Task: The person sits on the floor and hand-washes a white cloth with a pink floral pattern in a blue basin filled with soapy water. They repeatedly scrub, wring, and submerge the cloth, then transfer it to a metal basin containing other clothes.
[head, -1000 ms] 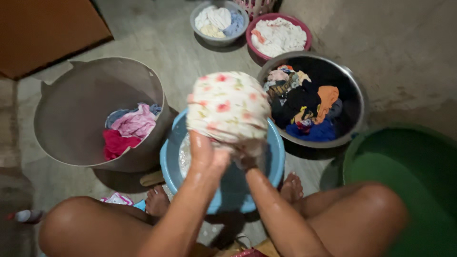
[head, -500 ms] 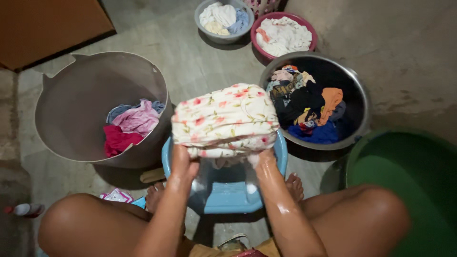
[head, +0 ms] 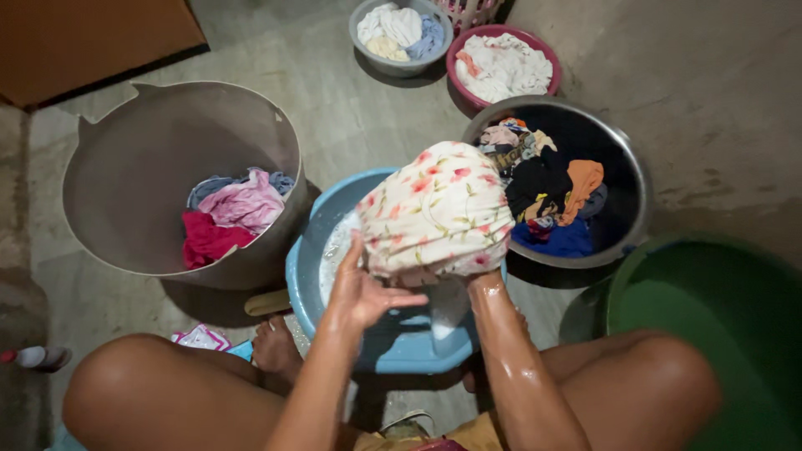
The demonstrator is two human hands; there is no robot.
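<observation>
A floral cloth point(head: 439, 209), bunched into a wet bundle, sits at the centre of the frame, lifted above the blue basin point(head: 305, 267). The left hand point(head: 363, 288) is just below and left of it, palm up, fingers spread and pressed against the cloth's underside; it cups rather than clenches. The right hand point(head: 478, 280) is under the cloth's lower right edge, mostly hidden by the fabric, so I cannot tell how its fingers close, though it plainly bears the bundle. The right forearm is wet and shiny. A strip of cloth hangs down between the two hands into the basin, where soapy water shows at the left.

Six tubs stand on the concrete floor point(head: 334, 100). One is the blue basin under the hands. One big grey tub point(head: 109, 167) at the left of the frame holds pink, red and bluish clothes point(head: 238, 209). One steel bowl point(head: 635, 184) right of centre holds dark, orange and blue clothes. At the top are two small ones: a grey bowl point(head: 363, 46) with pale clothes, and a pink bowl point(head: 459, 79) with white ones. One green tub point(head: 710, 334) fills the lower right.

The person's two knees frame the bottom, and one foot point(head: 271, 351) shows beside the blue basin.
</observation>
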